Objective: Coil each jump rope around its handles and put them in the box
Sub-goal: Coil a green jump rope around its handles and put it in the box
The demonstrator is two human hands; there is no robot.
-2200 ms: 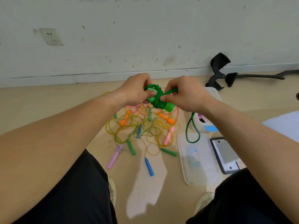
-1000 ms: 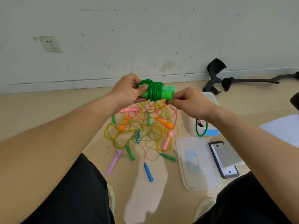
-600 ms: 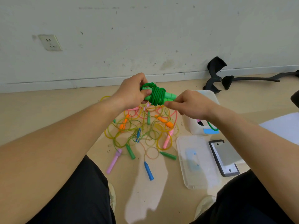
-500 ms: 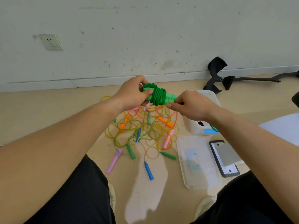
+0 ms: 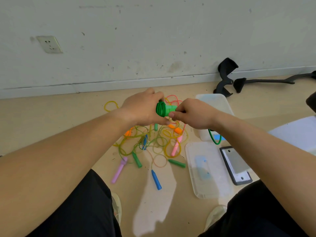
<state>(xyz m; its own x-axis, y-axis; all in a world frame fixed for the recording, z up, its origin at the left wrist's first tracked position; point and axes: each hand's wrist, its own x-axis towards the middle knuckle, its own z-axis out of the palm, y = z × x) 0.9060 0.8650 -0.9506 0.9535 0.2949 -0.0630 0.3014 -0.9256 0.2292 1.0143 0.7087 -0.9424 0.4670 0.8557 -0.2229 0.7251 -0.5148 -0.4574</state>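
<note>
A green jump rope (image 5: 164, 109), its cord coiled round its two handles, is held in the air above the floor. My left hand (image 5: 142, 108) grips the left end of the bundle. My right hand (image 5: 191, 113) pinches the cord at the right end, and a loose green loop (image 5: 214, 137) hangs below my right wrist. The clear plastic box (image 5: 220, 101) stands on the floor right behind my right hand. A tangle of other jump ropes (image 5: 153, 142) with pink, blue, green and orange handles lies on the floor below my hands.
The box's clear lid (image 5: 206, 170) lies flat at the right, with a phone-like device (image 5: 236, 165) beside it. Black crutch-like parts (image 5: 227, 74) lie by the wall at the back right. A white sheet (image 5: 297, 130) sits at the right edge. My knees fill the bottom corners.
Both hands have lowered a little and drawn closer. More cord is wound on the handles, and the hanging green loop has grown shorter since the earliest frame.
</note>
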